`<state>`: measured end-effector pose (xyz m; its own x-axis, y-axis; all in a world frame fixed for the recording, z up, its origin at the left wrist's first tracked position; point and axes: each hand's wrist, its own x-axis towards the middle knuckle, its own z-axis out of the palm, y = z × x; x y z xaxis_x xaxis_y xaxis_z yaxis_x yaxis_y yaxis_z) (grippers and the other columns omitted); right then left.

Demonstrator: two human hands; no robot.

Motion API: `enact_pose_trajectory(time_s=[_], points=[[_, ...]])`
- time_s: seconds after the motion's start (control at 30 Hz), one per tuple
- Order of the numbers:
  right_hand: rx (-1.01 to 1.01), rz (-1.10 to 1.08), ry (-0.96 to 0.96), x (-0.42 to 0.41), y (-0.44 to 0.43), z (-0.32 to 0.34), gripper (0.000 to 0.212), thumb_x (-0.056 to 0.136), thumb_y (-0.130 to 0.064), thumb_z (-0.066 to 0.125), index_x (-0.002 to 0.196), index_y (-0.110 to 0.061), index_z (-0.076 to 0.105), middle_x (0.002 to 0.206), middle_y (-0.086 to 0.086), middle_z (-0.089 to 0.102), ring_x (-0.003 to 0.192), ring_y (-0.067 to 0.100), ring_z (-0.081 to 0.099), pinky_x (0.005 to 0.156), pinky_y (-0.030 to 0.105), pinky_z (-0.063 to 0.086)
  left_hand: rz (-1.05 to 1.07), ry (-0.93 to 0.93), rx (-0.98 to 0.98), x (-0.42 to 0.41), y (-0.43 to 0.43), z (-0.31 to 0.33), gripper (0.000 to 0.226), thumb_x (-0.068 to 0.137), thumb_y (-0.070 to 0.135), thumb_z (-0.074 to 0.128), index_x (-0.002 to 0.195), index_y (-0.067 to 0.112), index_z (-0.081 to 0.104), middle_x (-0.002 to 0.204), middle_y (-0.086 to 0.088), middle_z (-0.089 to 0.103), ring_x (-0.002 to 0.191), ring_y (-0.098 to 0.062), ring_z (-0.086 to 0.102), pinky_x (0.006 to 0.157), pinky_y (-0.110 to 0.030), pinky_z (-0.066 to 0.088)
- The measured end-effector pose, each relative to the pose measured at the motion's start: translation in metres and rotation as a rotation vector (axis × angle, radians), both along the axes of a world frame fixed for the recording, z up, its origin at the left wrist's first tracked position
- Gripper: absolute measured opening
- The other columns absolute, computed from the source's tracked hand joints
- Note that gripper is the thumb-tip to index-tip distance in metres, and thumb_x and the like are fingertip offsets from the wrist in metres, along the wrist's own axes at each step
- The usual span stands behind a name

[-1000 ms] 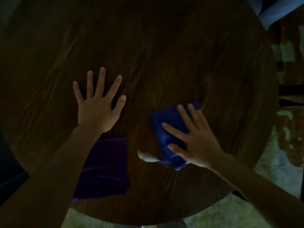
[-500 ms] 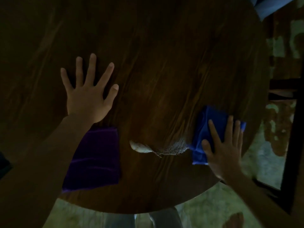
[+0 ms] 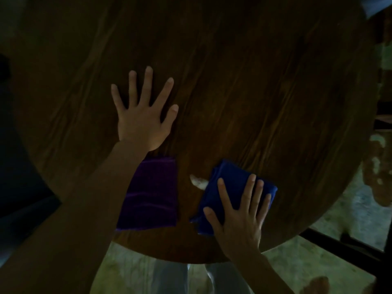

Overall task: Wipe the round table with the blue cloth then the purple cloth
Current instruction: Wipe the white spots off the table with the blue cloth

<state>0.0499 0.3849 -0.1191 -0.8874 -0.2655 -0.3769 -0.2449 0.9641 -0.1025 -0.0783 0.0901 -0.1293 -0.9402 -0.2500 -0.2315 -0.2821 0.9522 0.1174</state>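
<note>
Head view: blue cloth (image 3: 231,183) under right hand (image 3: 239,219).

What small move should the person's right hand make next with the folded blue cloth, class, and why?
Probably slide the right hand, pressed flat on the folded blue cloth, a little leftward. A pale smear shows on the dark round wooden table at the cloth's left edge, unwiped. The folded purple cloth lies unused under the left forearm, so its turn comes later.

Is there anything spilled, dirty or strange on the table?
Yes. A pale smear lies on the dark round table, between the purple cloth and the blue cloth, touching the blue one. It looks like unwiped residue; what it is cannot be told.
</note>
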Motion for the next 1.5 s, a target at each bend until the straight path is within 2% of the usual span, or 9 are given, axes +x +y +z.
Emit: enact_pose_trajectory(time_s=[0.23,0.47,0.63,0.8,1.1,1.17,1.3,1.37,1.5], points=[[-0.014,-0.219,0.074,-0.046,-0.037,-0.004,0.075,0.093,-0.077,0.027,0.159,-0.046,0.009,0.168,0.021,-0.002,0.154,0.043,-0.003,0.12,0.067,0.005,-0.007,0.014,0.019,0.0,-0.001,-0.001,0.065,0.1,0.068,0.01,0.159,0.044,0.001,0.171,-0.005,-0.008,0.156,-0.035,-0.012,0.119,-0.07,-0.002],[-0.013,-0.317,0.172,-0.197,-0.06,-0.013,0.075,0.092,-0.08,0.009,0.158,-0.047,-0.002,0.169,0.018,-0.007,0.154,0.04,-0.007,0.12,0.066,0.001,-0.015,0.026,0.033,0.001,-0.004,-0.002,0.058,0.104,0.058,0.01,0.159,0.045,0.0,0.171,-0.003,-0.007,0.156,-0.032,-0.011,0.12,-0.069,-0.001],[-0.013,-0.007,0.138,-0.252,-0.087,-0.013,0.072,0.092,-0.08,0.006,0.156,-0.049,-0.009,0.168,0.016,-0.014,0.154,0.038,-0.014,0.12,0.064,-0.004,0.0,0.04,0.053,0.002,-0.007,-0.006,0.058,0.105,0.053,0.015,0.159,0.041,-0.001,0.171,0.0,-0.006,0.157,-0.029,-0.01,0.121,-0.066,-0.003],[-0.043,0.398,0.153,-0.197,-0.092,-0.009,0.072,0.095,-0.077,0.016,0.158,-0.047,-0.003,0.169,0.017,-0.007,0.154,0.039,-0.008,0.122,0.063,0.0,0.008,0.069,0.053,0.003,-0.008,-0.005,0.059,0.105,0.052,0.017,0.161,0.037,0.004,0.172,0.001,-0.001,0.157,-0.027,-0.005,0.122,-0.063,-0.001],[-0.095,0.948,0.034,-0.103,0.062,-0.003,0.073,0.093,-0.076,0.04,0.157,-0.046,0.023,0.167,0.021,0.014,0.153,0.044,0.011,0.119,0.067,0.015,0.007,0.054,0.041,0.004,-0.005,-0.002,0.059,0.105,0.052,0.012,0.161,0.036,0.003,0.172,0.0,-0.004,0.157,-0.028,-0.008,0.122,-0.065,-0.003],[-0.098,0.899,0.04,-0.114,0.083,-0.004,0.074,0.091,-0.077,0.04,0.156,-0.046,0.024,0.167,0.02,0.015,0.153,0.043,0.013,0.12,0.064,0.013,0.007,0.05,0.04,0.003,-0.004,-0.002,0.059,0.105,0.053,0.012,0.161,0.036,0.004,0.172,-0.001,-0.004,0.157,-0.028,-0.008,0.121,-0.065,-0.003],[-0.041,0.47,0.089,-0.135,0.064,-0.004,0.077,0.089,-0.08,0.029,0.157,-0.046,0.013,0.168,0.021,0.006,0.154,0.042,0.005,0.121,0.064,0.006,0.003,0.039,0.036,0.003,-0.005,-0.003,0.059,0.105,0.053,0.012,0.161,0.037,0.003,0.172,-0.001,-0.004,0.157,-0.029,-0.008,0.121,-0.066,-0.002],[-0.016,0.382,0.123,-0.142,0.035,-0.004,0.079,0.089,-0.079,0.027,0.158,-0.044,0.012,0.168,0.021,0.004,0.154,0.044,0.002,0.121,0.065,0.004,0.001,0.043,0.033,0.003,-0.005,-0.003,0.058,0.105,0.053,0.011,0.161,0.037,0.003,0.172,-0.001,-0.004,0.157,-0.029,-0.008,0.121,-0.067,-0.002],[-0.065,0.667,0.127,-0.139,-0.02,-0.004,0.075,0.093,-0.078,0.028,0.158,-0.046,0.01,0.168,0.02,-0.002,0.152,0.048,-0.006,0.119,0.069,0.005,0.002,0.052,0.034,0.005,-0.005,-0.003,0.058,0.105,0.053,0.012,0.161,0.037,0.004,0.172,-0.001,-0.003,0.157,-0.029,-0.007,0.121,-0.067,-0.002]])
